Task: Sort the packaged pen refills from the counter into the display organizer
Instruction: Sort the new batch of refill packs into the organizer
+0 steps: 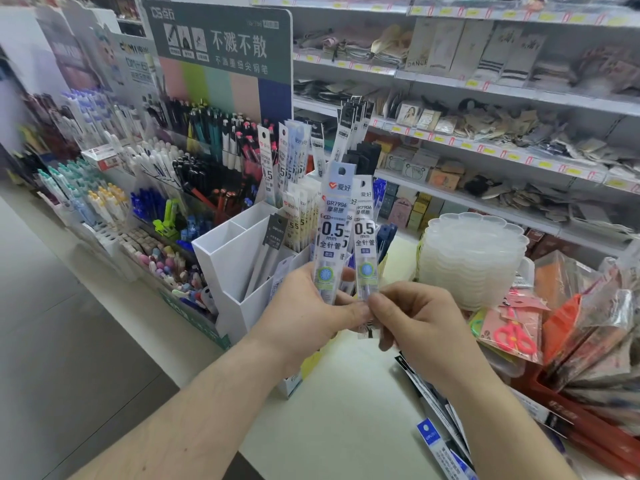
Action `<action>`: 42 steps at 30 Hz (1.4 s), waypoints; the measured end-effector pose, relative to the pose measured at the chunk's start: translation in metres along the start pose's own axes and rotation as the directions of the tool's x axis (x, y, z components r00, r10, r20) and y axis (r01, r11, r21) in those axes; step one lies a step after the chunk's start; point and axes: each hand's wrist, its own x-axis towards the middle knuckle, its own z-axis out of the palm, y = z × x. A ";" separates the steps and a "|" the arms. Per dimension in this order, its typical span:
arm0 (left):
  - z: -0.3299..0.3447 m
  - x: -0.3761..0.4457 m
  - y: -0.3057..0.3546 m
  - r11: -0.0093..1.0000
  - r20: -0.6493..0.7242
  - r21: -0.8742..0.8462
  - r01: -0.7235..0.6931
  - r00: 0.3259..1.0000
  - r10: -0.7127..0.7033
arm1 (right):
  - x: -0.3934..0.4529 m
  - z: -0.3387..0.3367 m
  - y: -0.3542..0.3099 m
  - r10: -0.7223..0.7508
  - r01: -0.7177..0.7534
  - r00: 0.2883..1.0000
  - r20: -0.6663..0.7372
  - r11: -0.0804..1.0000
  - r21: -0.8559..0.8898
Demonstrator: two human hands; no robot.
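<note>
Fingers of both hands pinch refill packs upright in front of the white display organizer.

Left hand grips the lower end of a 0.5 mm refill pack; right hand pinches a second matching pack just beside it. More packaged refills lie on the counter, well right of the organizer.

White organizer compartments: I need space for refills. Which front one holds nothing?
The front-left compartment of the white organizer looks empty; the wider one beside it holds a dark-labelled pack.
</note>
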 end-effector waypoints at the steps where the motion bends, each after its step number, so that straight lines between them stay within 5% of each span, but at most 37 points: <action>1: -0.001 0.001 0.000 1.000 -0.022 0.004 -0.004 1.000 0.004 | -0.001 0.002 0.000 0.014 -0.014 1.000 -0.006 1.000 -0.021; 8: 0.000 0.002 -0.002 0.998 -0.146 -0.017 -0.068 0.987 0.065 | 0.000 0.022 0.006 -0.247 0.172 0.936 -0.250 0.942 -0.287; 15: -0.001 -0.002 -0.004 0.984 -0.202 0.020 -0.179 0.963 0.179 | 0.002 0.031 0.003 -0.224 0.182 0.934 -0.277 0.969 -0.168; 23: -0.015 -0.003 -0.006 0.977 -0.200 0.132 -0.170 0.960 0.195 | 0.007 0.038 0.002 -0.191 0.160 0.960 -0.206 0.975 -0.156; 30: -0.026 0.001 0.009 0.948 -0.091 -0.295 0.120 0.984 -0.152 | 0.013 0.034 -0.024 -0.087 0.101 0.993 -0.082 0.979 0.178; 42: -0.036 0.007 0.002 0.926 -0.161 -0.377 -0.005 0.985 -0.061 | 0.018 0.059 -0.024 0.067 -0.085 0.989 0.131 0.986 0.144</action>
